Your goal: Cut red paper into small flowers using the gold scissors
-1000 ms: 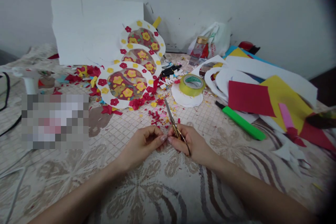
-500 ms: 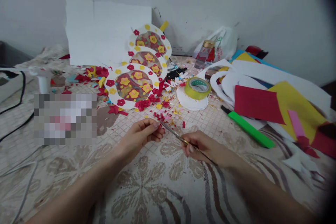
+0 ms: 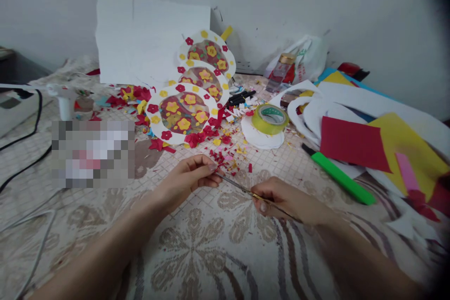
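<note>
Grips a pair of scissors (image 3: pixel 239 187) just below the centre of the frame, with the right hand (image 3: pixel 279 197) curled tightly round the handle end. Points the slim blades up and left, to the very fingertips of the left hand (image 3: pixel 190 176); cannot tell whether touching. Presses thumb and finger of that left hand together in a pinch; cannot tell what, if anything, between. Holds both over a patterned tablecloth (image 3: pixel 191 255), near the strewn paper scraps (image 3: pixel 230 157) at mid-frame. Faces three flower-dotted white discs (image 3: pixel 206 79) at upper centre, a tape roll (image 3: pixel 263 126) on a white paper round (image 3: pixel 251 139) right of centre, and a red sheet (image 3: pixel 355 143) at the right.
</note>
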The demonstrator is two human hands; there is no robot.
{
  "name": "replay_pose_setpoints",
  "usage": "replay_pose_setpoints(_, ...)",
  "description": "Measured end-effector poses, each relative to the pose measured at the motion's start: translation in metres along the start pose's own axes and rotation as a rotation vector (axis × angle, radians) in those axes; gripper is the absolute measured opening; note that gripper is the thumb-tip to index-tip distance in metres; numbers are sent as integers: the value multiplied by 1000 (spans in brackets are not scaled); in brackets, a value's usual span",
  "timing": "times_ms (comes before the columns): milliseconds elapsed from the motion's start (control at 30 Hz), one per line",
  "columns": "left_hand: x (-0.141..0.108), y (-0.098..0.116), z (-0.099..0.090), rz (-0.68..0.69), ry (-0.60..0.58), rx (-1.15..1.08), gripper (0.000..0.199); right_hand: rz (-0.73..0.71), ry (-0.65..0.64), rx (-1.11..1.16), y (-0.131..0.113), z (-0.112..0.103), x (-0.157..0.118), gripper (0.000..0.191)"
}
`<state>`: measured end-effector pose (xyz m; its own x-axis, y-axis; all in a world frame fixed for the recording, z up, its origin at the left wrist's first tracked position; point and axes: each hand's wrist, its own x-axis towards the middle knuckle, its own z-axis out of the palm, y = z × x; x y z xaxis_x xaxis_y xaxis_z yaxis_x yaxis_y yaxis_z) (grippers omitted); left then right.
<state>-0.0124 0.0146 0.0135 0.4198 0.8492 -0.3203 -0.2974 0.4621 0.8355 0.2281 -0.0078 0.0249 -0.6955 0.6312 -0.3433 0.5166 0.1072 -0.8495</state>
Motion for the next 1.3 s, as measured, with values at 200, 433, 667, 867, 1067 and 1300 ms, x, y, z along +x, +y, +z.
replay_pose_setpoints(200,-1,1,0,-10,11,-28,17,7,-15,48,3,1,0,53)
replay_pose_setpoints(433,-2,1,3,-8,3,-56,17,9,-4,72,1,2,0,52)
replay_pose_setpoints(667,-2,0,3,-8,-4,-53,16,-3,-1,54,0,1,2,52)
replay_pose_setpoints(867,-3,0,3,-2,-10,-56,15,11,5,34,-5,0,1,53)
replay_pose_setpoints(1067,-2,-1,2,1,-15,-52,15,18,17,25,-5,0,2,51)
replay_pose_setpoints(1300,-1,-1,1,-2,-17,-61,15,23,79,-80,-8,-1,4,55)
